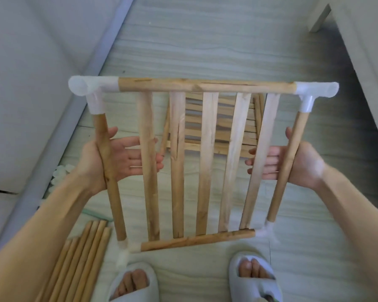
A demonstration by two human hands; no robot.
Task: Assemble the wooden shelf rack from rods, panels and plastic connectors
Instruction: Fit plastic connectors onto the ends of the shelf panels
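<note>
While both hands hold it up above the floor [205, 51], the slatted shelf panel [207, 162] hangs flat before the person, its five slats running away from the body. Left hand [120, 159] cradles the left side rod [109, 177], fingers straight and spread beneath the first slat; right hand [292, 163] does likewise under the right side rod [289, 166]. White plastic connectors [92, 87] cap the four corners. Another slatted panel [216, 136] lies on the floor beyond, loose rods [81, 264] lie near the left slipper [133, 284], and a right slipper [254, 280] shows too.
</note>
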